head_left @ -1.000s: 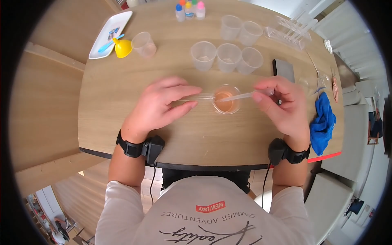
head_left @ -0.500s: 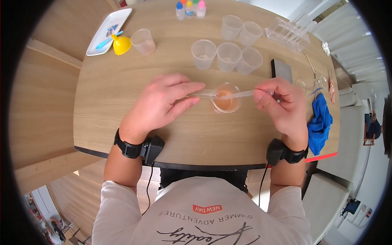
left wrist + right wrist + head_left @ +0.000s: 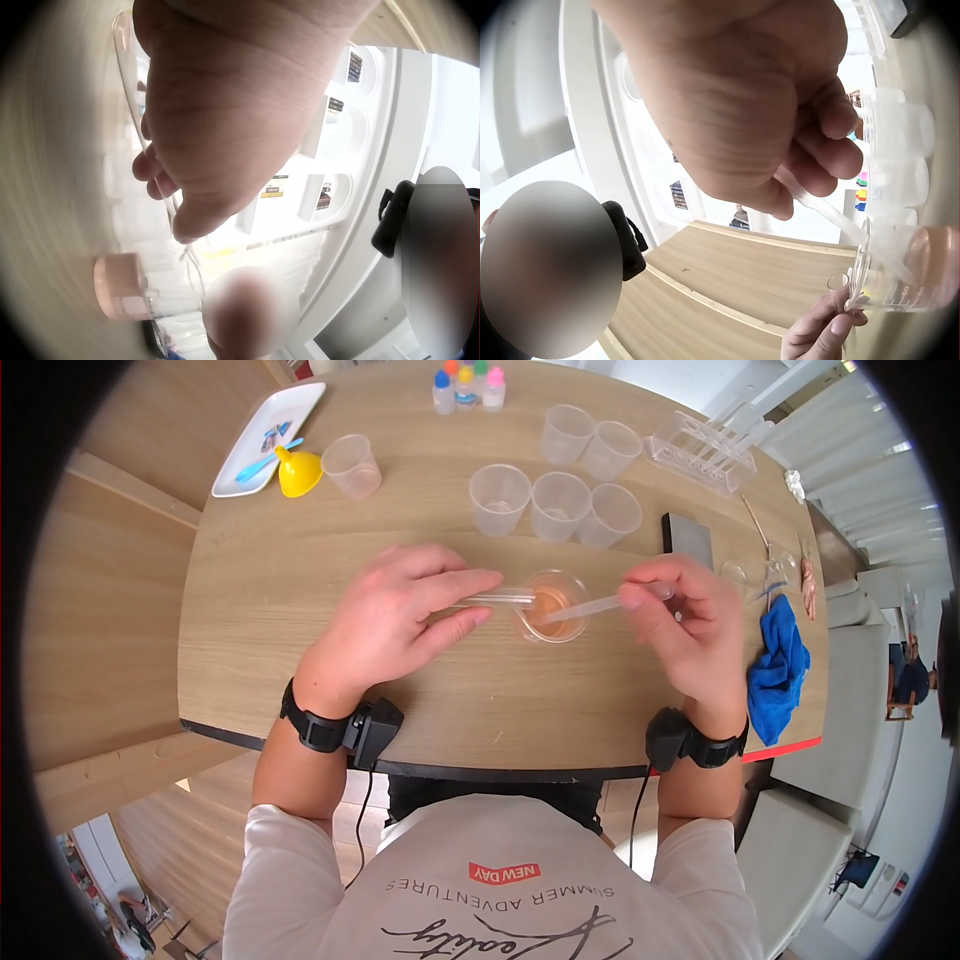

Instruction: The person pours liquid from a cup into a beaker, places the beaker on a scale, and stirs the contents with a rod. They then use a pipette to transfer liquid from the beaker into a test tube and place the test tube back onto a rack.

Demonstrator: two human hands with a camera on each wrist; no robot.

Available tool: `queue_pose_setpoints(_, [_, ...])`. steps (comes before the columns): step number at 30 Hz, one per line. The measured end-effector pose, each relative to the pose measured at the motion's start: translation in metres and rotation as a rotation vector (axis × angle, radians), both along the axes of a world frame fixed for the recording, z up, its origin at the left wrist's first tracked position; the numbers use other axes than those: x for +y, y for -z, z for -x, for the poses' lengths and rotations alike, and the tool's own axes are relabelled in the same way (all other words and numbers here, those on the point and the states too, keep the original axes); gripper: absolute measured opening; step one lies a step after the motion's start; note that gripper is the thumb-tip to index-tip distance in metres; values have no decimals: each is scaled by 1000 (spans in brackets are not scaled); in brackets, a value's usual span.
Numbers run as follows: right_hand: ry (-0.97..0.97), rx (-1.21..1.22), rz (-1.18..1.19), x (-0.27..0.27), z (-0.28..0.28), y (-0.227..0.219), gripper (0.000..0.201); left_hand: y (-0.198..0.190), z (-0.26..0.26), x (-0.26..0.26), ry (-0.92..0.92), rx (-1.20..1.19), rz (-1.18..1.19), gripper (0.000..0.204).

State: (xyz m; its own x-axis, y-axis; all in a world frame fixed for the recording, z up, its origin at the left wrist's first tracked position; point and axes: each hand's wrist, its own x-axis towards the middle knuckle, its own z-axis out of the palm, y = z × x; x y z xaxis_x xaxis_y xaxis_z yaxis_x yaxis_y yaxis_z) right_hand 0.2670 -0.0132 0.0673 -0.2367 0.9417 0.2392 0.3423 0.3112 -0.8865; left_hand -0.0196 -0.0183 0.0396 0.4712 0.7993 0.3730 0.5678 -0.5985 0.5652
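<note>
My left hand pinches a clear test tube between thumb and fingers. The tube lies nearly level, its mouth at the beaker's left rim; its rounded closed end shows in the left wrist view. A clear beaker with printed graduations stands between my hands, with pinkish-orange liquid in it. From the right, my right hand grips a translucent plastic dropper near its bulb, and the dropper slants down into the beaker. In the right wrist view, the dropper stem passes over the beaker's rim.
Several clear plastic cups stand beyond the beaker, another cup to the left. Near that are a yellow funnel and white tray. Dropper bottles, a tube rack, a grey box and a blue cloth surround.
The dropper's tip has moved away from the test tube's mouth and down into the beaker. The tube's mouth has shifted slightly right over the beaker's rim. Both hands keep their holds.
</note>
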Motion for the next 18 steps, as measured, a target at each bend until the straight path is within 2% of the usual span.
queue_pose_setpoints(4, [1, 60, -144, 2, 1, 7, 10, 0, 0, 0, 4, 3, -3, 33])
queue_pose_setpoints(7, [-34, -72, -43, -1, -2, -3, 11, 0, 0, 0, 9, -5, 6, 32])
queue_pose_setpoints(10, [-16, 50, 36, -2, 0, -1, 9, -1, 0, 1, 16, 3, -17, 32])
queue_pose_setpoints(18, [-35, -26, -14, -1, -2, -1, 5, -1, 0, -1, 0, 16, -14, 31])
